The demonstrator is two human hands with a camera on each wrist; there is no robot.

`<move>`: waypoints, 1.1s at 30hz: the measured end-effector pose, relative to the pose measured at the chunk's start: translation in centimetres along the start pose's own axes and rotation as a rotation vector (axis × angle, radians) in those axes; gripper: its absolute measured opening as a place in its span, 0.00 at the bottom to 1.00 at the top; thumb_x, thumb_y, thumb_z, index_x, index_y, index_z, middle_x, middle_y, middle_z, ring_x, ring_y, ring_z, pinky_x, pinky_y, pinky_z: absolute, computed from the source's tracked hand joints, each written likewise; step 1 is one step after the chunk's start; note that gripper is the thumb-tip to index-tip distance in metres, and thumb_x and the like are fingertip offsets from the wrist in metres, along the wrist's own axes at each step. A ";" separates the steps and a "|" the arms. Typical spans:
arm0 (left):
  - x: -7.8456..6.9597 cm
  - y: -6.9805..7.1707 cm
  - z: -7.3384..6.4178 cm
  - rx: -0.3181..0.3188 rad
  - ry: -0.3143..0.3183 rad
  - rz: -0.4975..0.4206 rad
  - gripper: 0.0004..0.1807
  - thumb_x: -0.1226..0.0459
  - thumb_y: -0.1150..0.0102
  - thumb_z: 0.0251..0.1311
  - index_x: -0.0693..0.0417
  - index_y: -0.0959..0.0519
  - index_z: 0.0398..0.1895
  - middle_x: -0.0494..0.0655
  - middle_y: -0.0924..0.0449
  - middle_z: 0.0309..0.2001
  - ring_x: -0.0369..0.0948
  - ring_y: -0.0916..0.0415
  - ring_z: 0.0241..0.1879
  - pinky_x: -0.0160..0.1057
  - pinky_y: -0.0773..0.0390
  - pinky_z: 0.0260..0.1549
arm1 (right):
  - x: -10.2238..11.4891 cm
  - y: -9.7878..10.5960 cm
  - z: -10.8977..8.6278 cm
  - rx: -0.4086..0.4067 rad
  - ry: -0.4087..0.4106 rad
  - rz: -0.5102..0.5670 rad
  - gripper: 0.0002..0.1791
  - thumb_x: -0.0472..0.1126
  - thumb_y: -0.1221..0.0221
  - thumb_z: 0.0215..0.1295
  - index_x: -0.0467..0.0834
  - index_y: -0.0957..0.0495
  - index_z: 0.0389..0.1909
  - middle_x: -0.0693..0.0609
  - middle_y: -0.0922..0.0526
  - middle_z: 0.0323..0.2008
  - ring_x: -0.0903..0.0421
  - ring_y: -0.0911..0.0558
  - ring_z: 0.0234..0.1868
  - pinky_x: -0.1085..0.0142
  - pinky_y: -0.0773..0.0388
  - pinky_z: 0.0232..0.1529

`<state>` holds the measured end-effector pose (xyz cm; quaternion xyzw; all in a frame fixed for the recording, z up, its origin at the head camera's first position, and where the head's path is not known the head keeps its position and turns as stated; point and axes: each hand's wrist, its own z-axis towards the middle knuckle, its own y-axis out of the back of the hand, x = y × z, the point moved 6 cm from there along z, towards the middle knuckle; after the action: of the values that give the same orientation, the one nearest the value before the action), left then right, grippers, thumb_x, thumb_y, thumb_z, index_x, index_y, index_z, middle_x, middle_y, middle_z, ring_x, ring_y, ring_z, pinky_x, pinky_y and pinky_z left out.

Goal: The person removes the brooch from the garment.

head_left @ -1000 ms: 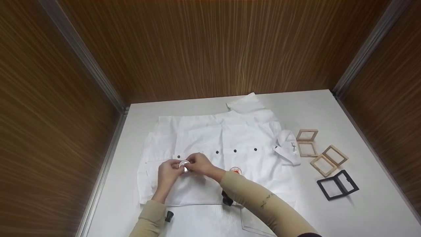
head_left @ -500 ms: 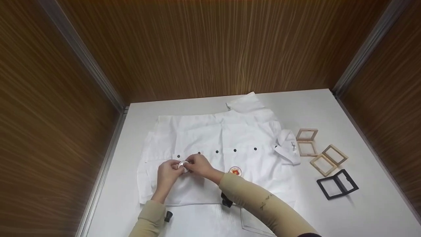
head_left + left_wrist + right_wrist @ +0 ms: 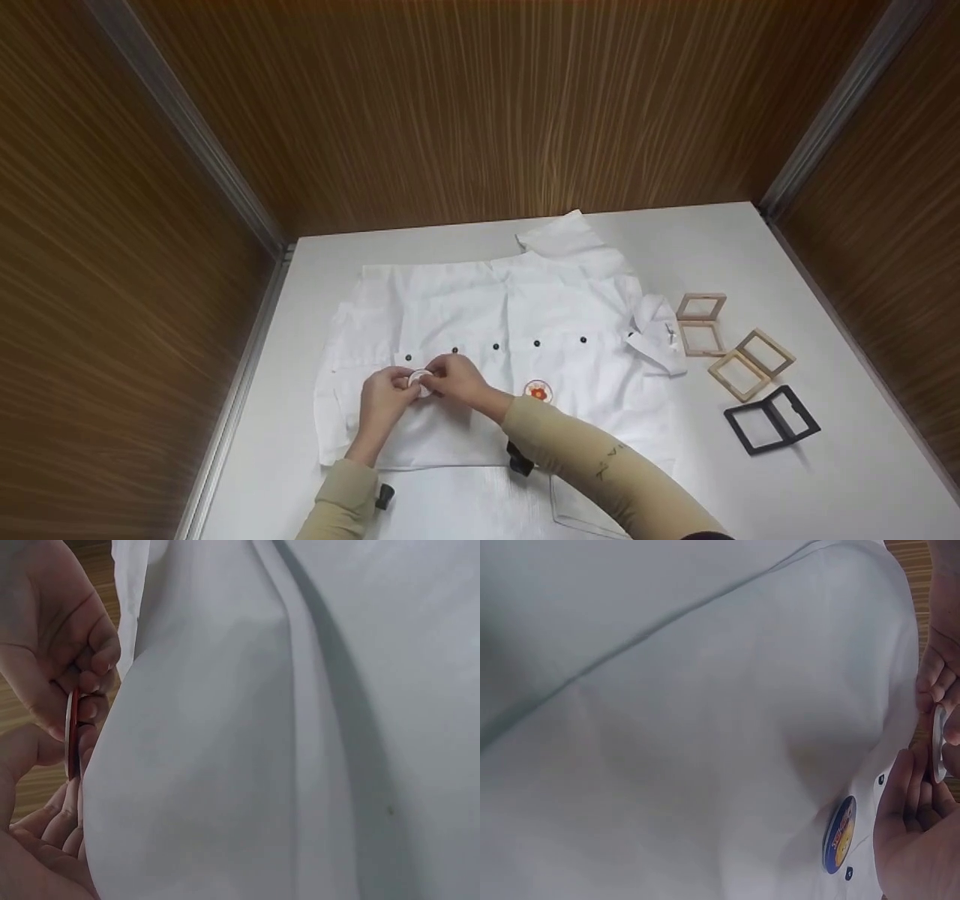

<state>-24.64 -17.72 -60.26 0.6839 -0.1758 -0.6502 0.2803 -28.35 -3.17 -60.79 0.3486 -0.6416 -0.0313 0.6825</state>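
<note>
A white shirt (image 3: 450,300) with dark buttons lies spread on the table. Over its left part, my left hand (image 3: 386,401) and right hand (image 3: 457,381) pinch a small round badge (image 3: 421,382) between fingers and thumbs. Seen edge-on in the left wrist view, the badge (image 3: 72,733) is a thin disc with a red side; fingers cover part of it. Shirt cloth rises close beside the hands there. Another round badge (image 3: 538,391), with a red flower pattern, rests on the shirt right of my hands. A blue-rimmed round badge (image 3: 840,835) shows on the cloth in the right wrist view.
On the right of the white table (image 3: 840,480) stand two hinged light wooden frames, one farther back (image 3: 701,339) and one nearer (image 3: 739,375), and a hinged black frame (image 3: 772,421). Brown wood-grain panels (image 3: 525,112) enclose the back and both sides.
The bright glare on the held badge has faded, and its face looks tilted differently. A shirt button beside my right fingers has come into view. Both hands stay in nearly the same place.
</note>
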 end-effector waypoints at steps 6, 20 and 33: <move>0.1 -0.1 -0.1 0.003 0.007 -0.015 0.12 0.71 0.31 0.55 0.68 0.12 0.43 0.51 0.11 0.28 0.34 0.20 0.24 0.27 0.22 0.25 | -0.1 0.0 -0.3 -0.017 0.005 0.002 0.10 0.38 0.34 0.71 0.33 0.12 0.41 0.43 0.12 0.25 0.68 0.27 0.21 0.77 0.31 0.27; 0.4 -0.2 -0.4 0.028 0.011 -0.011 0.12 0.70 0.31 0.58 0.67 0.12 0.45 0.52 0.11 0.30 0.38 0.18 0.29 0.27 0.21 0.27 | -0.5 -0.2 -0.4 -0.024 0.003 -0.028 0.12 0.40 0.34 0.70 0.34 0.12 0.42 0.44 0.11 0.27 0.66 0.28 0.24 0.73 0.27 0.36; -0.1 -0.1 -0.1 0.008 -0.013 -0.019 0.11 0.70 0.29 0.57 0.68 0.12 0.43 0.54 0.11 0.32 0.43 0.14 0.33 0.32 0.16 0.30 | 0.0 0.4 -0.3 -0.036 0.015 -0.020 0.10 0.39 0.34 0.69 0.34 0.12 0.41 0.43 0.11 0.28 0.66 0.27 0.24 0.74 0.28 0.33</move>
<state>-24.56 -17.58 -60.29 0.6823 -0.1737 -0.6567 0.2702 -28.24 -2.76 -60.59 0.3431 -0.6322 -0.0469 0.6932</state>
